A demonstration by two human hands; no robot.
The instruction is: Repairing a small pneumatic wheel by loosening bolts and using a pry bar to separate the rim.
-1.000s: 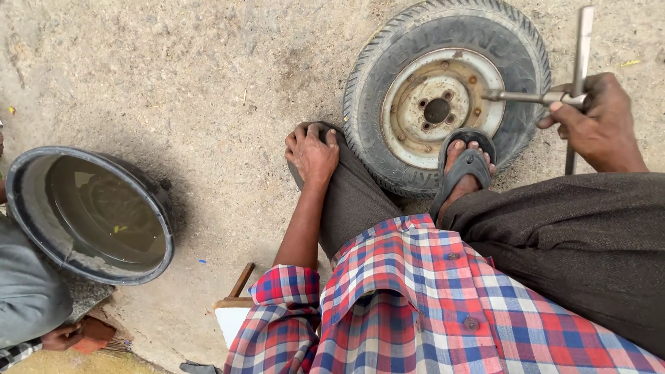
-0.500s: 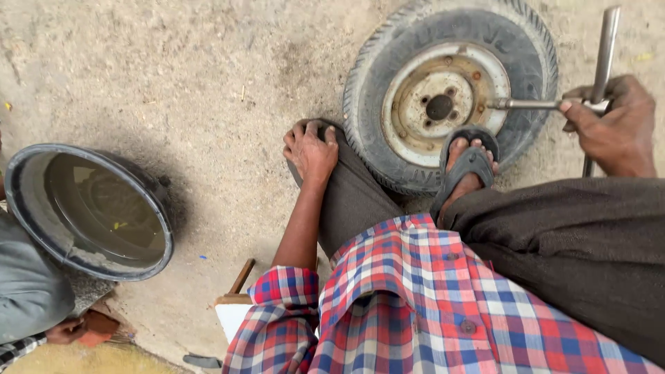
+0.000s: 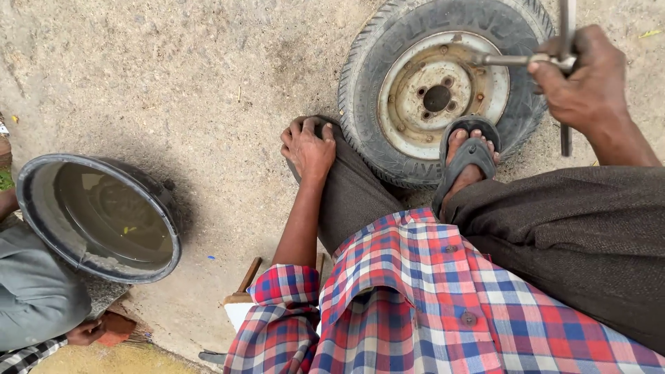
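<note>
A small worn tyre on a rusty steel rim (image 3: pixel 438 90) lies flat on the concrete ground. My right hand (image 3: pixel 585 79) grips a metal cross wrench (image 3: pixel 562 62) whose arm reaches onto the rim at its upper right. My left hand (image 3: pixel 308 147) rests on my left knee, fingers curled over the dark trouser cloth, holding no tool. My foot in a dark sandal (image 3: pixel 467 156) presses on the near side of the tyre.
A round black basin of murky water (image 3: pixel 104 218) stands at the left. Another person's grey sleeve and hand (image 3: pixel 48 305) show at the bottom left. A wooden-handled tool (image 3: pixel 242 284) lies by my left elbow.
My right hand and the wrench have shifted right and up across the view. The left hand has stayed on the knee.
</note>
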